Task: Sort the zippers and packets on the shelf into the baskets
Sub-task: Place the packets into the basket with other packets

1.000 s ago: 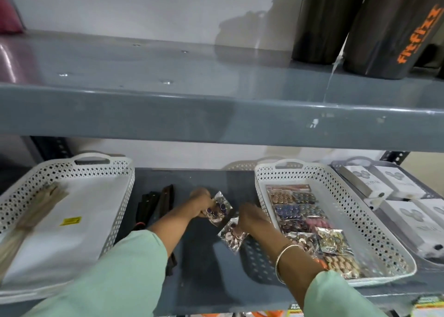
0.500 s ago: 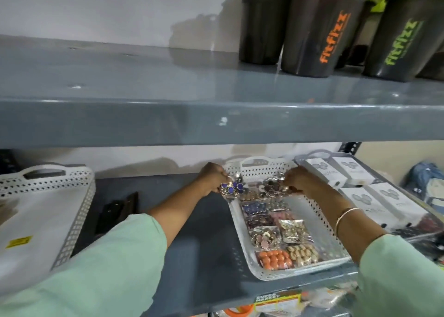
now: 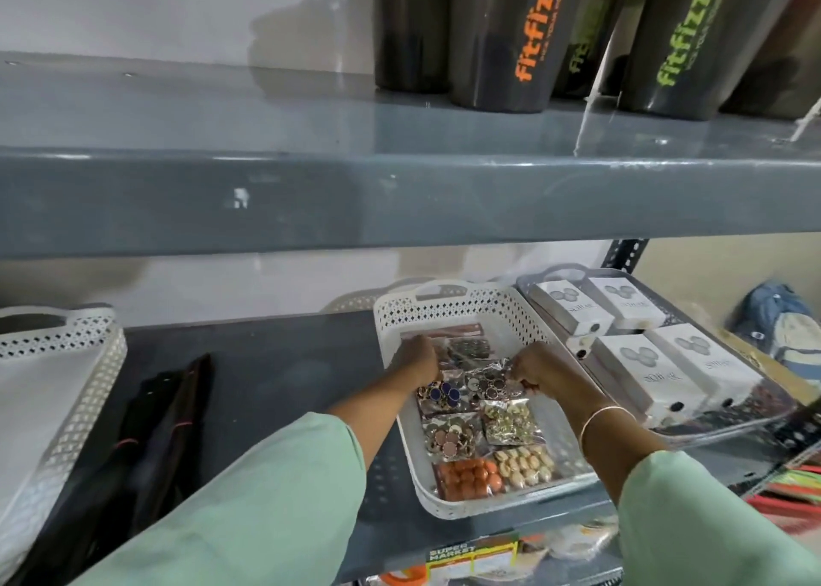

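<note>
A white perforated basket (image 3: 448, 297) on the lower shelf holds several clear packets of buttons. My left hand (image 3: 417, 357) is inside it with curled fingers on the top edge of a blue button packet (image 3: 437, 395), which lies flat on the others. My right hand (image 3: 535, 370) pinches the right edge of a dark button packet (image 3: 488, 382) that rests beside the blue one. Orange (image 3: 466, 479) and cream (image 3: 524, 465) packets lie at the basket's front. Black zippers (image 3: 169, 412) lie loose on the shelf to the left.
A second white basket (image 3: 75, 354) stands at the far left. At the right, a grey tray (image 3: 755, 416) carries white boxes (image 3: 644, 363). The upper shelf edge (image 3: 400, 199) overhangs the hands, with black shaker cups (image 3: 511, 34) on it.
Both hands have brought their packets from the bare shelf rightward into the middle basket and lowered them onto the pile. The camera has turned right.
</note>
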